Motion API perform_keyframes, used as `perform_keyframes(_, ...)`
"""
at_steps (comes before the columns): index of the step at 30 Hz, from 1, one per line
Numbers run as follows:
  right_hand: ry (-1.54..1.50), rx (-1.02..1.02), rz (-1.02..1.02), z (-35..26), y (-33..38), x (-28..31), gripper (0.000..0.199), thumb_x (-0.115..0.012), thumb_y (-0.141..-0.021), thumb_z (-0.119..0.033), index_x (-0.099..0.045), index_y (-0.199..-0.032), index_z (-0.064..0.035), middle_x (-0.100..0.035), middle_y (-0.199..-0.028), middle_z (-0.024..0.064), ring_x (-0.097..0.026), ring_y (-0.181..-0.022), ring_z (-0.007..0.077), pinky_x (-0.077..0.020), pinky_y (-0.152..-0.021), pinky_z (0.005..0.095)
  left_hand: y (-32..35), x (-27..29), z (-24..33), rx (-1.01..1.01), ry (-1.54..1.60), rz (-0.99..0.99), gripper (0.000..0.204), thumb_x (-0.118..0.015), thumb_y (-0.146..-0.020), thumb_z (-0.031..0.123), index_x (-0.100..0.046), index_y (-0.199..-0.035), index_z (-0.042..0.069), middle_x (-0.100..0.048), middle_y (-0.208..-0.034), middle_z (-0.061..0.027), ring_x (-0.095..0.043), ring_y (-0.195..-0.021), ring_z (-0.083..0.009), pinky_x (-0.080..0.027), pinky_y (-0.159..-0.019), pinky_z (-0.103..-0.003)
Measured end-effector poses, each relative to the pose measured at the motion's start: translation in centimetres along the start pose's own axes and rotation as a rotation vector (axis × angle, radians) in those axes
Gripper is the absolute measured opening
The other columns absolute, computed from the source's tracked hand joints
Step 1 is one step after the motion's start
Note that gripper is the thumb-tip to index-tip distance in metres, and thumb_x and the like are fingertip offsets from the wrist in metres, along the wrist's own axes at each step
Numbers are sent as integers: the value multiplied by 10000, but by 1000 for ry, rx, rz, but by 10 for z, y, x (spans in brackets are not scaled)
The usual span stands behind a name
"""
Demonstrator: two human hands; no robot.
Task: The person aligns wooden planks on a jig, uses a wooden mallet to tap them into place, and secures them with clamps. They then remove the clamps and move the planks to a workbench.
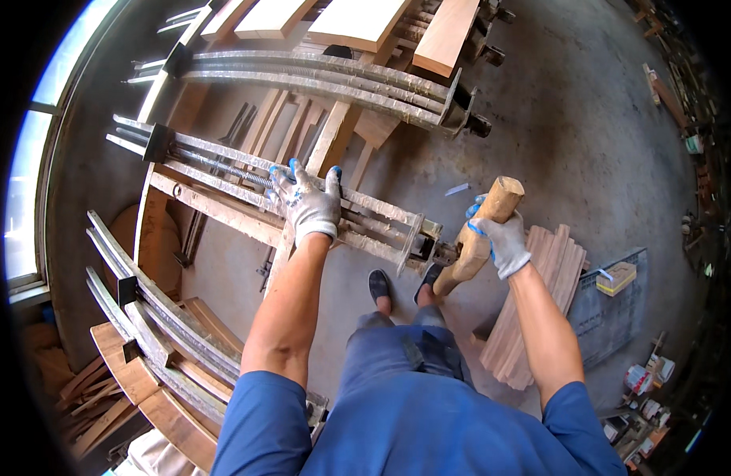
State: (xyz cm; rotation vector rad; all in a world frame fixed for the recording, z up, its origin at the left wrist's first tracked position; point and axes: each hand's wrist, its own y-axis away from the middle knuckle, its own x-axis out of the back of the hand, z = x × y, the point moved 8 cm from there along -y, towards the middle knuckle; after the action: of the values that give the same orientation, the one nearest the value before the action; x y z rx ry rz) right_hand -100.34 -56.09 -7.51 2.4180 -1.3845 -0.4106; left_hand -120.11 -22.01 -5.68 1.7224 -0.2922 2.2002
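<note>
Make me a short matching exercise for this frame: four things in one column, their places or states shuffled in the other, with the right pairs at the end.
Column one
1. Left hand
2. Right hand
3. Wooden strips
4. Yellow block

Column two
A. Lying side by side, to the right of the dark shoes
B. Gripping a stout wooden piece
C. Farther right than the strips, by a dark panel
D. Gloved, fingers spread over a metal bar clamp

Right pairs: 1-D, 2-B, 3-A, 4-C
</note>
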Motion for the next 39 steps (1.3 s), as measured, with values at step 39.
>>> perform_keyframes(39, 978, -27, -688, 169, 169, -61, 549, -605, -967, -514, -675, -1178, -12, -699, -1098, 256, -671, -1072, 441, -498, -1000, 570, 2, -1, 3, -49, -77, 113, 857, -540, -966, 650, -393, -1587, 77, -240, -1657, -306, -232, -1540, -457, -165, -1265, -507)
